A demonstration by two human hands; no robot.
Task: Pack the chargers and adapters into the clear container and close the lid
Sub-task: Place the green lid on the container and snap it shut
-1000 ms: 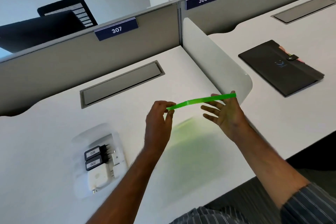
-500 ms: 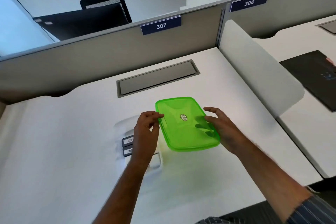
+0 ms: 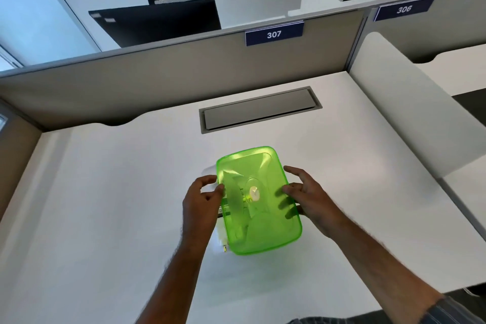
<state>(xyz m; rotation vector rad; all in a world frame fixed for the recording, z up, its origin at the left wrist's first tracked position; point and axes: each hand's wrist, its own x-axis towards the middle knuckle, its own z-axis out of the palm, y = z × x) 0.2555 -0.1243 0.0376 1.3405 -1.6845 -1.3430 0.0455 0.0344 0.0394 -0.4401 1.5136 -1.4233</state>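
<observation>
A white desk [image 3: 110,192] fills most of the view, closed in at the far side by a grey partition [image 3: 184,73] that carries a blue label reading 307 [image 3: 274,33]. A white divider panel [image 3: 410,102] stands along the desk's right edge. Set flush into the desktop toward the far side is a grey cable hatch [image 3: 259,110]. Beyond the partition the back of a black office chair [image 3: 163,18] shows.

Near the middle of the desk sits the clear container [image 3: 210,172], of which only a pale corner shows at the left, because the translucent green lid [image 3: 259,200] lies over it. Whether the lid is pressed down all round cannot be told. Through the green plastic, faint shapes of the chargers and adapters are visible, and a white adapter [image 3: 220,241] with a metal prong peeks out at the near left edge.

The left hand [image 3: 201,205] grips the lid's left edge, thumb and fingertips pinched on the rim. The right hand [image 3: 310,198] holds the lid's right edge, fingers spread, some of them showing through the plastic from beneath. A striped sleeve [image 3: 452,310] shows at the near right corner.
</observation>
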